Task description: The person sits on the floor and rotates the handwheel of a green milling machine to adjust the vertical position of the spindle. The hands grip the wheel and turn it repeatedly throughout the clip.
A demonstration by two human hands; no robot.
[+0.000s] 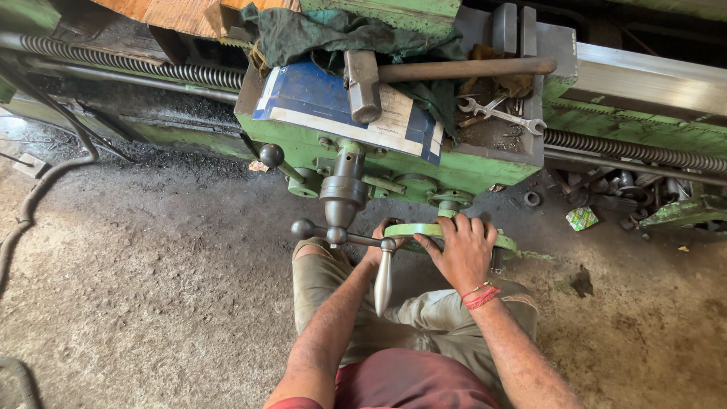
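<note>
The green handwheel (424, 229) sits gripped under our right hand (463, 251); our left hand (376, 246) closes on its rim beside the crank handle (383, 282).

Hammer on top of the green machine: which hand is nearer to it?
Left. The left hand sits below the hammer, on the crank handle; the right hand grips the green handwheel, farther right.

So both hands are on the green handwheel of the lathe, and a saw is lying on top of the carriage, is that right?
Not quite: the head view shows a hammer on the carriage, not a saw. Both the left hand and right hand are on the green handwheel.
</note>
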